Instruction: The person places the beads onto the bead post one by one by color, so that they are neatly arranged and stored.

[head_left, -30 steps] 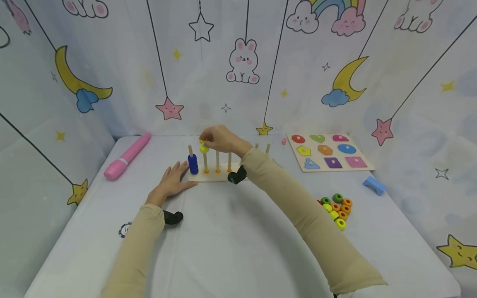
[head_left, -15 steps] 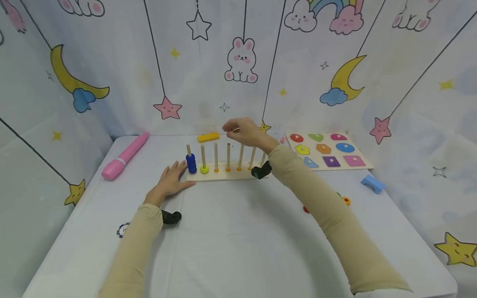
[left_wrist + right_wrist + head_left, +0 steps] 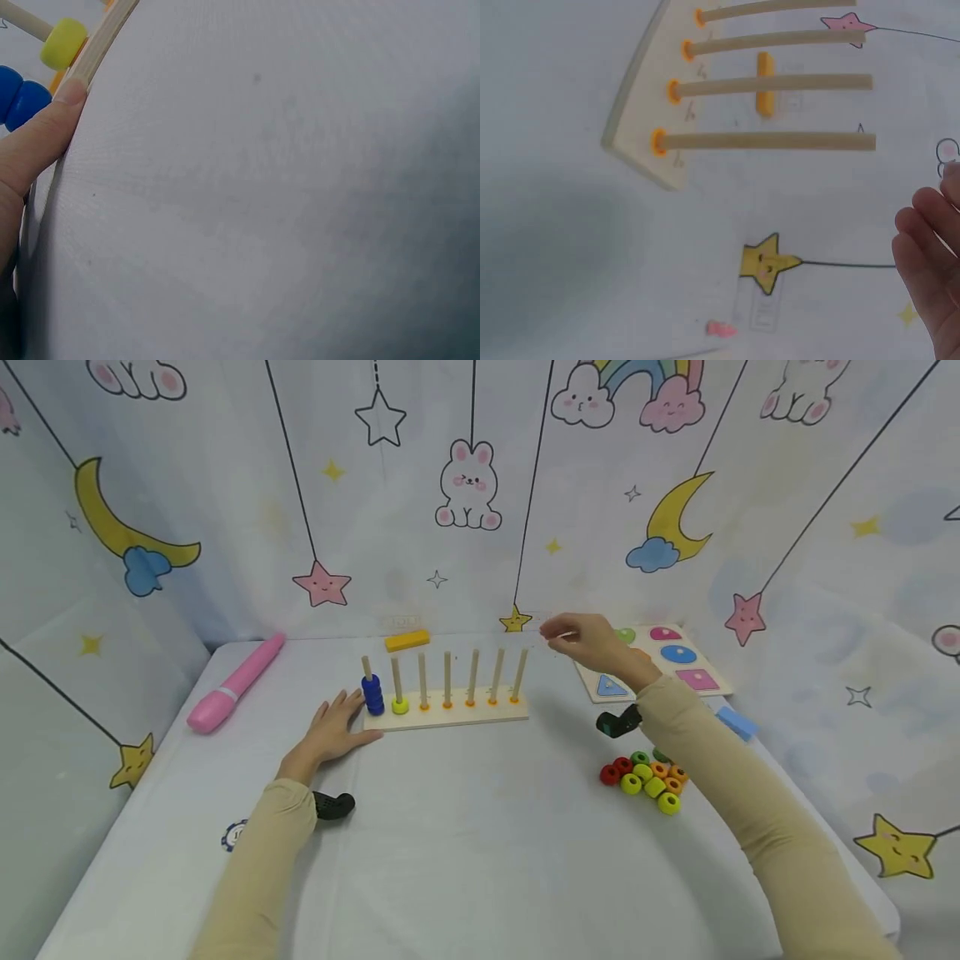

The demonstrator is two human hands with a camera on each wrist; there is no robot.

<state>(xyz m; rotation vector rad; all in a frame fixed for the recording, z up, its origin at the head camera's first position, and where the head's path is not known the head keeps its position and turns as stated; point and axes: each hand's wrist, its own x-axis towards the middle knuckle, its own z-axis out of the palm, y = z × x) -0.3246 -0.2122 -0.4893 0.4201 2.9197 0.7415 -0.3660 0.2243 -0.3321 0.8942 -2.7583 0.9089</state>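
Note:
A wooden peg board with a row of upright pegs stands on the white table. Its leftmost peg carries several stacked blue beads; one yellow bead sits at the foot of the second peg. My left hand rests at the board's left end, thumb along its front edge and fingers spread; the left wrist view shows the thumb touching the wood. Raised over the table right of the board, my right hand holds nothing that I can see, its fingers loosely bent. The other pegs bear no beads.
Loose red, green, yellow and orange beads lie at the right. Behind them are a shape puzzle board and a blue block. A yellow block lies behind the pegs. A pink stick-like toy and a poker chip lie left.
My right hand has let go of the yellow bead, which dropped to the foot of the second peg. That hand has moved right, past the board. The left hand stays on the board.

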